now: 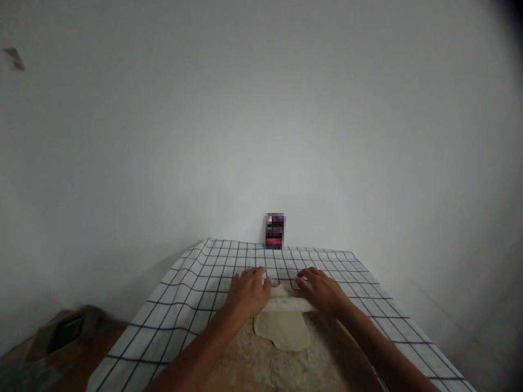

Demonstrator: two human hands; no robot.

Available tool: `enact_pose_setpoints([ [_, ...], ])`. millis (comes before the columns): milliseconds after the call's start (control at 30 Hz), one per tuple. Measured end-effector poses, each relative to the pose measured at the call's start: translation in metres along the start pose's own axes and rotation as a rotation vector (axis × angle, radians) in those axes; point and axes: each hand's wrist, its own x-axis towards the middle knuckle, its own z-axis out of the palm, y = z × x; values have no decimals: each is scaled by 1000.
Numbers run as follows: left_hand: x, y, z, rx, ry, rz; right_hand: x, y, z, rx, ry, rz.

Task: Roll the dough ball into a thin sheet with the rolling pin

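Observation:
A pale rolling pin (288, 305) lies crosswise over a flat sheet of dough (284, 329), which shows both in front of the pin and beyond it. My left hand (250, 291) rests on the pin's left end, palm down, its fingers stretched past it. At the other end, my right hand (321, 289) lies over the pin in the same way, fingers loosely extended and apart. Both hands hide the pin's ends. Under the dough is a brown, flour-dusted board (261, 370).
A white tablecloth with black grid lines (183, 277) covers the table. At its far edge, a small pixelated upright object (275, 231) stands against the white wall (261, 136). A brown open box (67, 332) sits low on the left.

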Motion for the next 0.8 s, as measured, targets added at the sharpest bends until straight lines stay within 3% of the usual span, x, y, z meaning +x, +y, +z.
enact_pose_setpoints([
  [300, -34, 10, 6, 65, 121, 122, -47, 0, 21, -23, 78, -70],
  [500, -56, 17, 1, 73, 73, 175, -75, -7, 32, -24, 173, -53],
  [667, -26, 15, -5, 101, -60, 104, -52, -4, 15, -70, 149, -121],
  [800, 3, 10, -4, 41, -122, 36, -14, 4, 7, -23, 6, -5],
])
